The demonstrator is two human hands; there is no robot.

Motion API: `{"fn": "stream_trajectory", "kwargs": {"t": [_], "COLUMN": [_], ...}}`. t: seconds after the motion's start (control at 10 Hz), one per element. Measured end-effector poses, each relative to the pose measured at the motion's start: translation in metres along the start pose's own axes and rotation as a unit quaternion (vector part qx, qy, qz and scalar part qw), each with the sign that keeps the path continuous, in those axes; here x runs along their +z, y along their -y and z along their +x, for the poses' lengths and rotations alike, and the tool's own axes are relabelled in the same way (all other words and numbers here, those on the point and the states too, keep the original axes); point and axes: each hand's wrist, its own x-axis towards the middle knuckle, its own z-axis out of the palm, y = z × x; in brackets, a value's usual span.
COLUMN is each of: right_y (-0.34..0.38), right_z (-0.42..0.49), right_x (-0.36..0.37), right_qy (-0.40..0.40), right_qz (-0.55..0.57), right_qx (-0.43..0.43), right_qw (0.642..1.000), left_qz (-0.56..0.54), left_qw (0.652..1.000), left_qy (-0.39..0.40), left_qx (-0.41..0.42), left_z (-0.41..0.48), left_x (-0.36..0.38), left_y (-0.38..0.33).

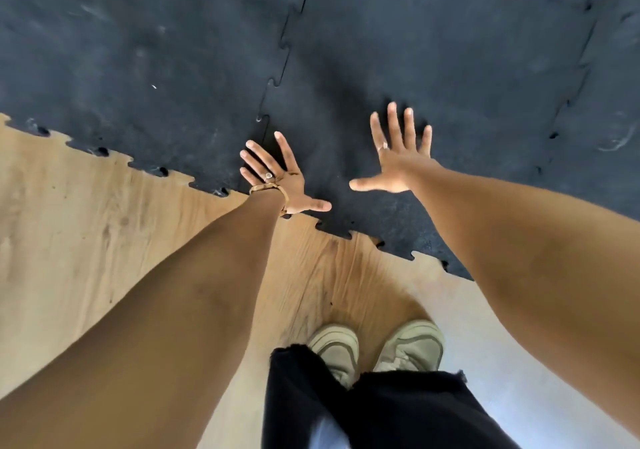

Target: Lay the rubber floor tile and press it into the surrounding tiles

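Note:
A dark rubber floor tile (433, 67) with jigsaw edges lies flat on the floor, its left seam (280, 57) meshed with a neighbouring tile (138, 50). My left hand (277, 180) is spread flat at the tile's near left corner, right by that seam, with a ring and a gold bracelet on it. Further right, my right hand (398, 157) hovers or rests on the same tile with fingers fanned wide. Neither hand holds anything. More tiles (616, 67) join at the right.
Bare plywood subfloor (86, 223) runs along the near side of the tiles' toothed edge. My two light shoes (374, 348) and black trouser legs stand on it, below the hands. A pale grey floor patch (519, 362) lies at the lower right.

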Motion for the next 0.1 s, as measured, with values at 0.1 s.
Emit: {"fn": "stream_trajectory", "kwargs": {"t": [0.1], "right_y": [-0.0050], "right_z": [-0.0486], "right_x": [0.0379], "right_qy": [0.056], "right_qz": [-0.060], "right_qx": [-0.031], "right_qw": [0.996], "left_qz": [0.034], "left_qw": [0.999], "left_qy": [-0.038], "left_qx": [0.015], "left_z": [-0.0160], "left_x": [0.0057], "left_y": [0.0008]}}
